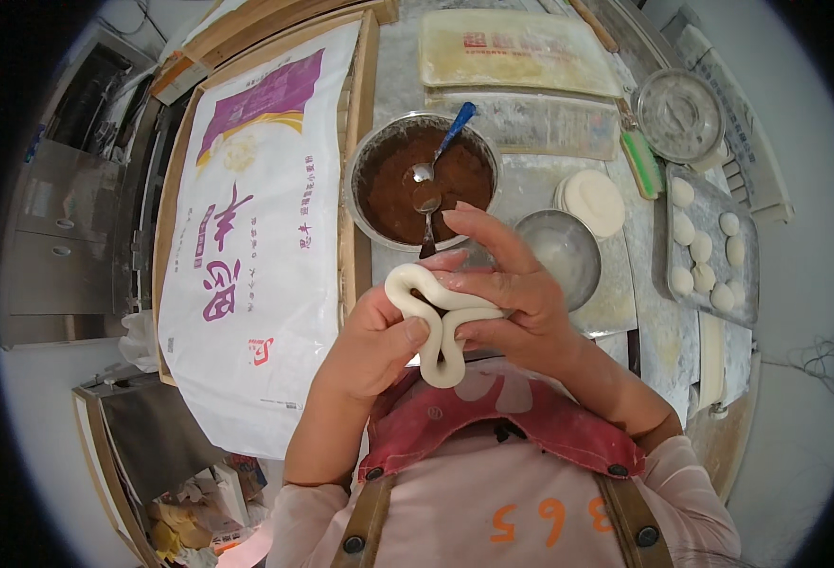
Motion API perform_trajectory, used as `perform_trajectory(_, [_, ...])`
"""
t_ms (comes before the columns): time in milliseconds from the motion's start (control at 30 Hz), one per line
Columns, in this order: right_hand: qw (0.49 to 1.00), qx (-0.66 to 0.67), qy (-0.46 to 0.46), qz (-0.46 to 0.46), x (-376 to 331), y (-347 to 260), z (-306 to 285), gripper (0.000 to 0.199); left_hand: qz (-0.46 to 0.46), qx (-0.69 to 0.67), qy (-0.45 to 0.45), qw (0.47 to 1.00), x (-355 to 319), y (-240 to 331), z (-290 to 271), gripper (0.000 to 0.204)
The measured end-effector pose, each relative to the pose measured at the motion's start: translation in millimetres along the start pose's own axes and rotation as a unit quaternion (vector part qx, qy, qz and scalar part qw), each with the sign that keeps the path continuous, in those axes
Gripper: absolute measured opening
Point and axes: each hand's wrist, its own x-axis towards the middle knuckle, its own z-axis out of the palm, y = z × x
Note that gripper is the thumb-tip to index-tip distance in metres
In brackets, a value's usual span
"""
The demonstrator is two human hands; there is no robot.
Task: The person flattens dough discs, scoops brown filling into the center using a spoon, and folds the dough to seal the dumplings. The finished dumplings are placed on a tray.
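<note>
Between my two hands is a pale dough round [433,327], its edge pinched inward into three looping folds with dark gaps between them. My left hand [374,331] grips its left side, the thumb pressed on the near-left fold. My right hand [521,298] pinches the right side between thumb and fingers, while one finger lifts away. Whatever lies inside the folds is mostly hidden. Just beyond my hands stands a metal bowl [365,220] of brown powdery filling [389,185]. In it rest a blue-handled spoon [454,130] and a dark-handled spoon [427,222].
Right of my hands are a second metal bowl [573,265] and a stack of flat dough rounds [594,204]. Further right sit a tray [747,305] of dough pieces, a green brush [641,163] and a round metal dish [680,114]. A white sack [247,379] covers the left side.
</note>
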Motion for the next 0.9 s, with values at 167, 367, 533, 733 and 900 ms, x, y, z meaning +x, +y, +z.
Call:
perform_trajectory(167, [0.999,-0.033,-0.03,-0.022,3.4,-0.5,-2.8,0.044,-0.026,-0.019,-0.027,0.999,0.5,5.4,-3.2,0.065])
perform_trajectory(367, [0.977,0.179,0.028,0.11,-2.0,-11.1,10.3,0.042,-0.042,-0.041,-0.015,0.998,4.1,-0.4,-1.0,0.088])
perform_trajectory(533, [0.978,0.195,0.025,0.071,-3.3,-2.3,14.1,0.04,-0.016,-0.054,-0.024,0.998,3.4,-6.8,-10.3,0.07])
perform_trajectory(733, [0.981,0.187,0.002,0.045,-2.3,3.1,12.8,0.033,-0.048,-0.061,-0.048,0.996,2.9,-11.3,-19.4,0.067])
perform_trajectory(900, [0.984,0.171,0.01,0.053,-1.2,1.9,14.8,0.029,-0.039,-0.066,-0.025,0.997,5.8,-20.7,-19.5,0.072])
